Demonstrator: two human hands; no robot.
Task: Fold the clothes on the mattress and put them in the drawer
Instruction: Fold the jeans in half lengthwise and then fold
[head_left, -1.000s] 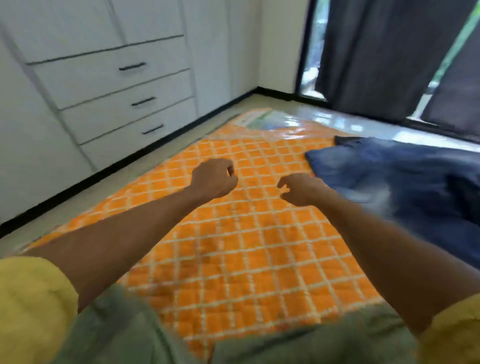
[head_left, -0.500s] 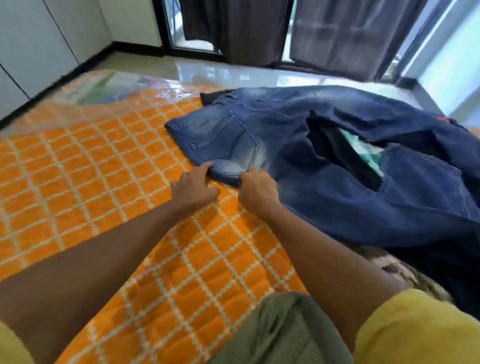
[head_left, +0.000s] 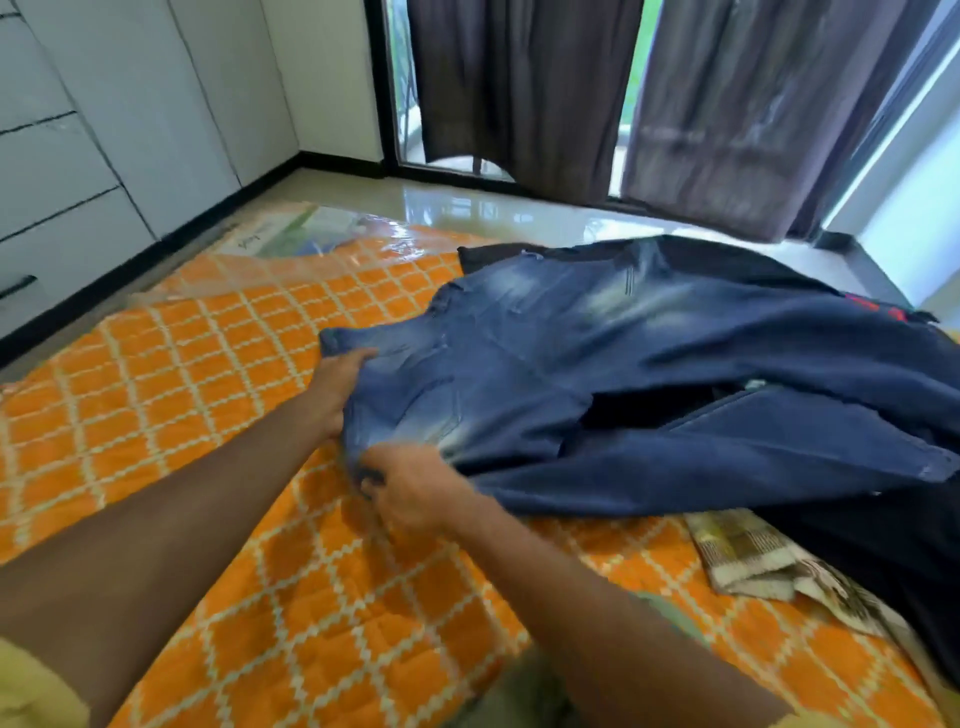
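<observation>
Denim fills the right half of the view: a pair of blue jeans lies spread over the orange checked mattress, its legs running off toward the right, where the frame cuts them. Under and behind the jeans sit more clothes that are hard to tell apart: a black garment shows along the far edge, a dark one is heaped at the near right, and a patterned beige cloth pokes out from beneath the pile. A dark gap opens between the two denim legs; what lies inside it cannot be made out.

The left hand grips the waistband end of the jeans from the left, thumb on top of the fabric and the other fingers tucked beneath, out of sight. The right hand is blurred; it pinches the near edge of the same end, fingers curled round the denim, and the edge is lifted slightly off the mattress. The two hands are near each other, with the bunched waist of the jeans between them.

White drawers line the wall at far left, partly cut off, with one black handle visible. Dark curtains hang before the glass door beyond the glossy floor.
</observation>
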